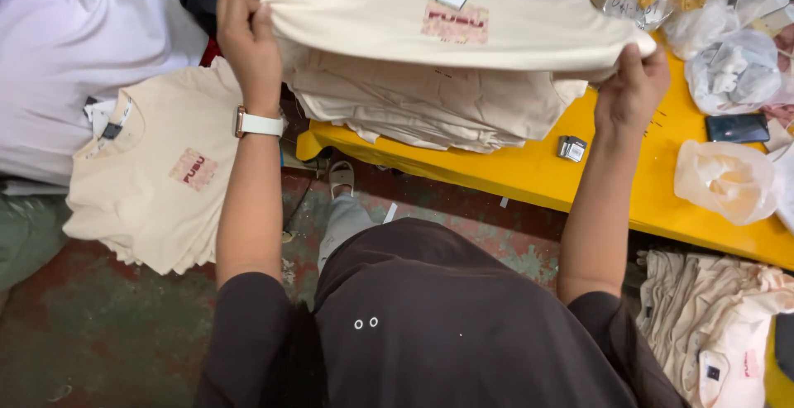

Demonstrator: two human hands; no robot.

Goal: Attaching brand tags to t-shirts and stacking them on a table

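In the head view the left hand (248,40) — a white watch (258,124) on its wrist — pinches the left edge of a cream folded shirt (447,19), while the right hand (633,85) closes on its right corner, so the shirt stretches between both grips, lifted just above a stack of cream shirts (430,106) at the near edge of the yellow bench (529,172). Clear plastic bags (728,69) and a dark phone (738,128) lie toward the bench's right end — a second shirt pile (157,176) sits off its left end, by the floor.
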